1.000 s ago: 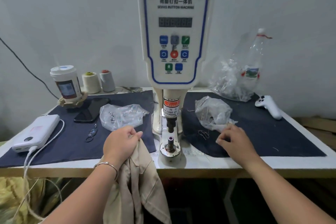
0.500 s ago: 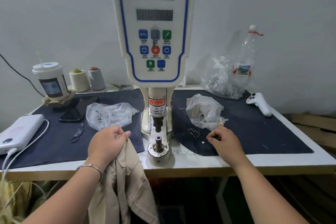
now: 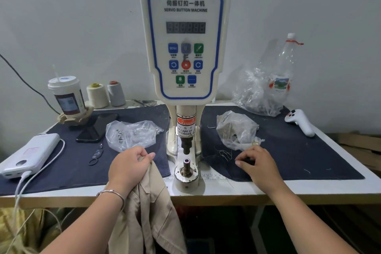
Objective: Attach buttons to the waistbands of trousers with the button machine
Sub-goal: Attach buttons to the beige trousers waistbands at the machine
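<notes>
The white servo button machine [image 3: 185, 37] stands at the table's middle, its punch [image 3: 186, 146] raised above the lower die [image 3: 186, 161]. My left hand [image 3: 128, 167] grips the top of beige trousers [image 3: 148, 212], which hang over the table's front edge just left of the die. My right hand [image 3: 257, 165] rests with curled fingers on the dark cloth [image 3: 288, 150] right of the machine, just below a small plastic bag of buttons [image 3: 235, 130]. Whether its fingertips pinch anything is hidden. A second small bag of metal parts [image 3: 132, 134] lies left of the machine.
On the left are a power bank with cable [image 3: 31, 154], a phone [image 3: 97, 128], metal rings [image 3: 95, 155], a cup [image 3: 67, 97] and two thread spools [image 3: 97, 95]. A larger plastic bag [image 3: 253, 93], a bottle [image 3: 286, 68] and a white controller [image 3: 300, 121] sit back right.
The view has shifted with my head. My left hand keeps its grip on the trousers, and my right hand stays on the cloth by the button bag with its fingers curled further in.
</notes>
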A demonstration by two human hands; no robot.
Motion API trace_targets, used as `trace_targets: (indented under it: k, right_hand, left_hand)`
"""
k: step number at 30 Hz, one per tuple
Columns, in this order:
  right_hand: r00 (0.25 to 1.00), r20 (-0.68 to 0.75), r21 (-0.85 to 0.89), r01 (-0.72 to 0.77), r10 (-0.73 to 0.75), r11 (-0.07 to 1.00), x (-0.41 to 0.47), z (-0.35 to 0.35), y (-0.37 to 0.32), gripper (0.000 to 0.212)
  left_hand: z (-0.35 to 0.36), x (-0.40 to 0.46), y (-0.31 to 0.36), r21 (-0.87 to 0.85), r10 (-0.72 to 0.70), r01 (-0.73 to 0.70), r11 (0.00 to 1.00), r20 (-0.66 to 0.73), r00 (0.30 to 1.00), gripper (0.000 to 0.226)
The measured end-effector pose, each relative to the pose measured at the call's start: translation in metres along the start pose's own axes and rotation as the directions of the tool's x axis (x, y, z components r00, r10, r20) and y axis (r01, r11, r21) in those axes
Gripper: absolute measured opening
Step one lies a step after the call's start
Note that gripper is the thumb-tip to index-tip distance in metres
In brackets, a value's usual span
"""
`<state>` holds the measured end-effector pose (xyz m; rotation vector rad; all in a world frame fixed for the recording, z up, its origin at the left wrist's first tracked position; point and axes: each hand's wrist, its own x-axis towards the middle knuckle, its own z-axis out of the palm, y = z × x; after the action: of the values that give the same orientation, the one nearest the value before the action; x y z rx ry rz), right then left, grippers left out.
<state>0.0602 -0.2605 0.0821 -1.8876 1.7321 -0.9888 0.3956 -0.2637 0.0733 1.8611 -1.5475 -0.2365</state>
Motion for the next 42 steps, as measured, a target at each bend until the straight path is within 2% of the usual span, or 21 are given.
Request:
trace_targets:
  k: [2,5,8,11,15,27,32,36,40,42]
  right_hand:
    - [0.998,-0.068,0.181,0.030,-0.017,0.983,-0.003,0.003,-0.019,0.020]
    - [0.993,-0.043,0.315,0.122,-0.114,0.941,-0.009,0.015,-0.057,0.026]
    - [0.979,0.010,0.302,0.194,-0.206,0.934,-0.013,0.031,-0.082,0.019]
    - [0.977,0.055,0.300,0.181,-0.206,0.937,-0.011,0.038,-0.092,0.011]
    - [0.966,0.086,0.311,0.208,-0.245,0.928,-0.009,0.043,-0.097,0.019]
    - [0.959,0.104,0.252,0.231,-0.263,0.940,-0.007,0.045,-0.096,0.014]
    - [0.956,0.087,0.258,0.251,-0.281,0.933,-0.008,0.044,-0.096,0.019]
    - [0.953,0.097,0.236,0.258,-0.286,0.937,-0.007,0.044,-0.095,0.012]
    - [0.962,0.113,0.262,0.215,-0.251,0.941,-0.009,0.043,-0.096,0.027]
    - [0.964,0.118,0.274,0.200,-0.240,0.941,-0.012,0.041,-0.096,0.025]
  left_hand:
    - [-0.001,-0.001,0.000,-0.008,-0.005,0.005,1.000,-0.001,1.000,0.032]
    - [-0.001,0.000,0.001,-0.010,-0.006,0.006,1.000,0.001,1.000,0.033]
    - [-0.001,-0.001,0.002,-0.011,-0.012,0.012,1.000,-0.003,1.000,0.033]
    - [-0.001,-0.001,0.001,-0.009,-0.012,0.012,1.000,-0.005,1.000,0.033]
    - [0.000,0.000,0.001,-0.005,-0.014,0.014,1.000,-0.008,1.000,0.032]
    - [0.000,0.000,0.000,0.004,0.007,-0.007,1.000,-0.007,1.000,0.035]
    - [0.000,0.000,0.001,0.018,0.018,-0.018,1.000,-0.012,1.000,0.035]
    - [0.001,0.000,0.000,0.018,0.021,-0.021,1.000,-0.022,1.000,0.035]
    - [0.000,0.001,0.002,0.041,0.029,-0.028,0.999,-0.005,1.000,0.034]
    - [-0.001,0.000,0.004,0.063,0.037,-0.038,0.997,0.021,0.999,0.033]
